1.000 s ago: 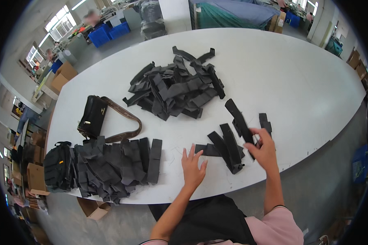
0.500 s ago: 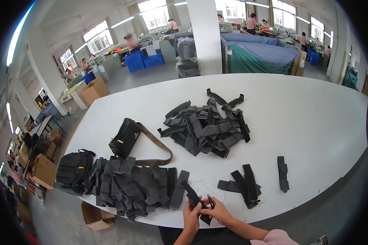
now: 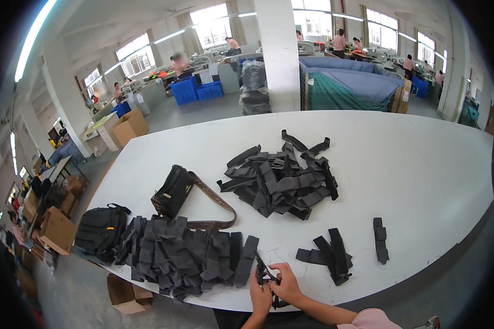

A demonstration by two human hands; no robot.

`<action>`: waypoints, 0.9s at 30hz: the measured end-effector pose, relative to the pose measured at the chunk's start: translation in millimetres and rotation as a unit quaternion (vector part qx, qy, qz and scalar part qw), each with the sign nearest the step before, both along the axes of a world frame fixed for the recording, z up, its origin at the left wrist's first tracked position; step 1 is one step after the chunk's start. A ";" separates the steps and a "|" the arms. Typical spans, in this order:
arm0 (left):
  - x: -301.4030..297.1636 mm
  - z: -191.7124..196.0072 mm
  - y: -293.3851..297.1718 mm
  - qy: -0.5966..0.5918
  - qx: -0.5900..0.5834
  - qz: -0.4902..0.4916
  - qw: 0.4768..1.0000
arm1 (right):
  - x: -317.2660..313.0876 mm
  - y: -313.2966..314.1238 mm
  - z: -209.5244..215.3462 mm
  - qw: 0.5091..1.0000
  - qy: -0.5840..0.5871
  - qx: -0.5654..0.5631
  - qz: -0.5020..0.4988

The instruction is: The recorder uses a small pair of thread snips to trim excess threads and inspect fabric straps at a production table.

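Observation:
At the near table edge, my left hand [image 3: 260, 296] is closed on a dark grey fabric strap [image 3: 260, 263], its far end pointing up and away. My right hand [image 3: 286, 283] is closed beside it, gripping slim black thread snips [image 3: 270, 275] whose blades lie against the strap. The fingers partly hide both the strap and the snips. Just to the left, a large heap of dark grey straps [image 3: 175, 255] reaches the table edge. To the right lie a few crossed straps [image 3: 333, 257] and one separate strap [image 3: 380, 240].
A looser pile of straps [image 3: 282, 178] sits mid-table on the white table [image 3: 411, 175]. Left of it are a black shoulder bag [image 3: 174, 192] with a patterned strap and a black backpack [image 3: 100, 231]. An open carton [image 3: 127, 293] stands below. People work at far benches.
My right hand has brought the snips up against the strap, and the strap is now turned more edge-on. The whole view has tilted slightly upward; the piles lie as before.

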State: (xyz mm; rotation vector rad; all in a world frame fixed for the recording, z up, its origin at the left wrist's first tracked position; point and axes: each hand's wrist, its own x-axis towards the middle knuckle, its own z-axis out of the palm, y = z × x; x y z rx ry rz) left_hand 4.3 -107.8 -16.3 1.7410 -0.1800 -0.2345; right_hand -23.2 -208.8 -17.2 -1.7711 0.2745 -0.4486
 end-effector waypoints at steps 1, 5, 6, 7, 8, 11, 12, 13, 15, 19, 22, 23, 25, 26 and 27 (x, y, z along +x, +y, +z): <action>5.7 -4.5 1.8 0.019 -0.044 0.016 0.999 | 5.4 1.9 0.9 1.000 -0.015 -0.023 -0.007; 4.3 -12.6 12.7 -0.030 -0.026 -0.013 0.999 | 8.8 2.9 -0.7 0.997 -0.025 -0.072 -0.008; 2.2 -17.9 13.5 0.010 -0.037 -0.013 0.999 | 8.9 3.2 -5.8 0.997 -0.025 -0.079 0.000; -1.8 -24.4 14.7 0.051 -0.048 -0.014 0.997 | 8.6 3.7 -13.7 0.997 -0.027 -0.078 -0.003; -5.7 -29.7 16.0 0.092 -0.058 -0.014 0.994 | 8.6 3.9 -21.6 0.998 -0.022 -0.059 0.003; -0.9 -34.2 26.4 0.080 -0.064 0.003 0.995 | 2.2 -4.2 -18.4 0.997 -0.015 -0.081 0.011; 5.5 -32.4 31.9 0.088 -0.061 0.005 0.994 | -0.7 -7.1 -13.0 0.992 -0.011 -0.124 0.017; 8.4 -27.7 36.9 0.056 -0.041 0.018 0.997 | -3.8 -7.6 -9.4 0.995 0.008 -0.097 0.018; 8.5 -54.5 49.6 -0.001 0.012 -0.011 1.000 | -7.6 -6.8 -19.6 0.995 0.008 -0.101 0.023; 0.7 -37.6 58.0 0.000 0.050 -0.075 0.996 | -10.7 -12.6 -31.5 0.996 0.028 -0.079 0.039; -0.6 -26.7 53.4 0.006 0.046 -0.125 0.991 | -15.8 -24.5 -25.8 0.994 0.092 -0.024 0.058; 2.0 -25.2 48.9 0.018 0.040 -0.133 0.990 | -16.6 -27.9 -25.0 0.990 0.120 -0.002 0.077; 8.0 -31.1 39.3 0.042 0.010 -0.118 0.992 | -10.7 -34.4 -37.2 0.991 0.103 -0.003 0.080; 11.5 -34.8 35.1 0.068 -0.019 -0.085 0.994 | -8.0 -34.8 -42.1 0.991 0.087 -0.008 0.100; 15.7 -40.7 29.2 0.064 -0.018 -0.055 0.996 | -3.5 -33.1 -39.3 0.991 0.093 -0.008 0.095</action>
